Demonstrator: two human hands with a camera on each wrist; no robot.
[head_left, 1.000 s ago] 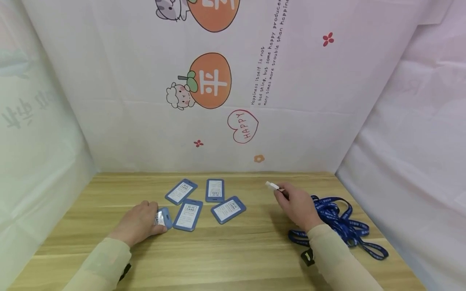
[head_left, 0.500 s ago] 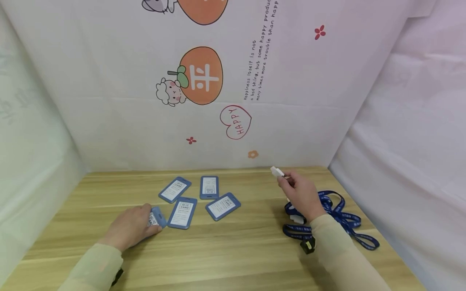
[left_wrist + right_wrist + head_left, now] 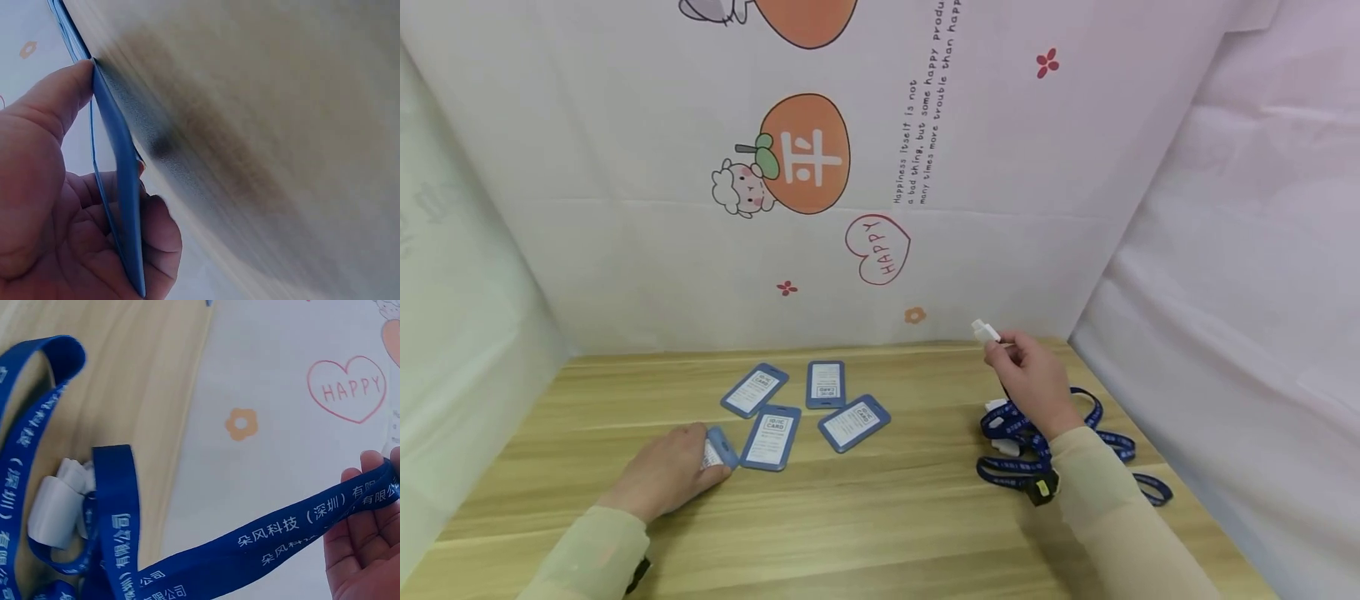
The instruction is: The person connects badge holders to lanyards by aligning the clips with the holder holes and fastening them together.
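My left hand [image 3: 658, 475] grips a blue ID card holder [image 3: 721, 448] at the left of the table. In the left wrist view the holder [image 3: 128, 194] stands on edge between thumb and fingers, just off the wood. At the right, my right hand [image 3: 1036, 383] pinches a blue lanyard just below its white clip [image 3: 986, 332], above the table. The lanyard's strap [image 3: 250, 544] runs taut from the fingers down toward a heap of blue lanyards [image 3: 1011, 429] in the right wrist view. The forearm hides part of that heap.
Several other blue card holders [image 3: 770, 437] lie flat across the table's middle left. A white printed cloth [image 3: 970, 250] rises behind the wooden table [image 3: 850, 533], with white cloth [image 3: 1240, 317] at the sides. White clips [image 3: 56, 509] lie among the heaped lanyards.
My right hand has risen with the white clip, drawing the lanyard up from the heap. The left hand has tilted its card holder up from the table. The head view has shifted slightly.
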